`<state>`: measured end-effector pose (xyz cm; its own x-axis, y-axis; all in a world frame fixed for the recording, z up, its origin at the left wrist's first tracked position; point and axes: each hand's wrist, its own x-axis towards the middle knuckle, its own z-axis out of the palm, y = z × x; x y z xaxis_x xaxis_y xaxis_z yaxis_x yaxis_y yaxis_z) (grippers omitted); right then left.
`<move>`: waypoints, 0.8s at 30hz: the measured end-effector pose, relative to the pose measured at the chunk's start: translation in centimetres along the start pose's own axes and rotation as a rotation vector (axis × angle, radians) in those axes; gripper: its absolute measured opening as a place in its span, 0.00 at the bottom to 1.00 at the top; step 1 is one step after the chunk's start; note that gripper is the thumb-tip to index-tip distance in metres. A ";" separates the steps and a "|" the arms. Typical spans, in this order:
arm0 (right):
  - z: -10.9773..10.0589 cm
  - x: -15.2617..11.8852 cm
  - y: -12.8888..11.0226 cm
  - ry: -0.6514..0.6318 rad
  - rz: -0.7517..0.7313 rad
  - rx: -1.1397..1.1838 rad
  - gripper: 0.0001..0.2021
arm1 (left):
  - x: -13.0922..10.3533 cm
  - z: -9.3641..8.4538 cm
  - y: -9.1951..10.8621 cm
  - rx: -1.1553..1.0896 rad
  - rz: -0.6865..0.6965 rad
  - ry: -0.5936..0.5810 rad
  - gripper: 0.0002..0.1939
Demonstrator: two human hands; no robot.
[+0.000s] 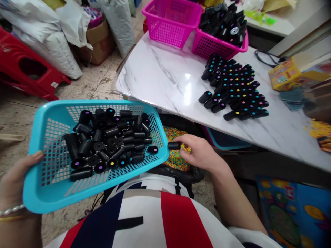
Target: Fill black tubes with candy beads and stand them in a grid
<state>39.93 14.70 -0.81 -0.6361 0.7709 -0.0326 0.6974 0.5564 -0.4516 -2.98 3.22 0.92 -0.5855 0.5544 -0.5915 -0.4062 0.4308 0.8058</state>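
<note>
My left hand [19, 179] grips the left end of a blue plastic basket [36, 151], thumb over the rim. Many black cylinders [111, 131] lie jumbled in it, some showing purple, blue, pink or yellow dots on their ends. Just beyond the basket's right rim, my right hand [198, 151] pinches one black cylinder [174, 145] between thumb and fingers. Below that hand is a dark bag or container [192, 175] filled with small multicoloured beads [177, 162].
On the white marble-patterned table [160, 75], black cylinders with coloured dots [235, 86] stand grouped. A pink basket [172, 26] and a second pink basket [214, 48], heaped with black parts, sit behind. A yellow box [287, 74] is at right, a red stool [28, 69] at left.
</note>
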 end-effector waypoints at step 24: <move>8.6 -1.6 5.5 -0.135 0.037 -0.189 0.18 | 1.7 -0.4 0.3 0.054 0.089 0.008 0.21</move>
<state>41.94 13.84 -10.88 -0.6382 0.7507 -0.1706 0.7626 0.5862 -0.2736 -4.36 4.04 0.10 -0.6233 0.5861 -0.5176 -0.3145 0.4182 0.8522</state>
